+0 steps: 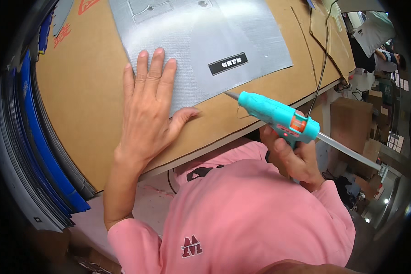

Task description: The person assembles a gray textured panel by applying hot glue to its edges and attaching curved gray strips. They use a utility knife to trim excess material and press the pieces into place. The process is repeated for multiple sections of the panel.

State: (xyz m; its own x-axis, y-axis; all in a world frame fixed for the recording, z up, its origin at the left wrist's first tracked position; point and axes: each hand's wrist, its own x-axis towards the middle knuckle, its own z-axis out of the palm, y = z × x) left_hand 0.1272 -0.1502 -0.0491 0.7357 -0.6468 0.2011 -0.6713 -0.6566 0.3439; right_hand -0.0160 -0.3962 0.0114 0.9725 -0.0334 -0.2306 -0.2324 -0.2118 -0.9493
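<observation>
My left hand [148, 98] lies flat, fingers stretched, on the near left edge of a silvery grey sheet [192, 50]. Its thumb reaches out over the brown board beside the sheet's edge. A black label with pale lettering [227, 63] is on the sheet, to the right of that hand. My right hand [297, 160] is wrapped round the handle of a turquoise glue gun [269, 109]. The gun's nozzle points left, close to the sheet's near edge, and a thin strand hangs under it. A pale glue stick [347, 150] juts from the gun's back end.
The sheet rests on a brown board [77, 114] covering the table. Blue and grey sheets [41, 128] stand stacked along the left side. A dark cord [323, 64] runs from the gun to the far right. Cardboard boxes [351, 118] and another person [374, 41] are at the right.
</observation>
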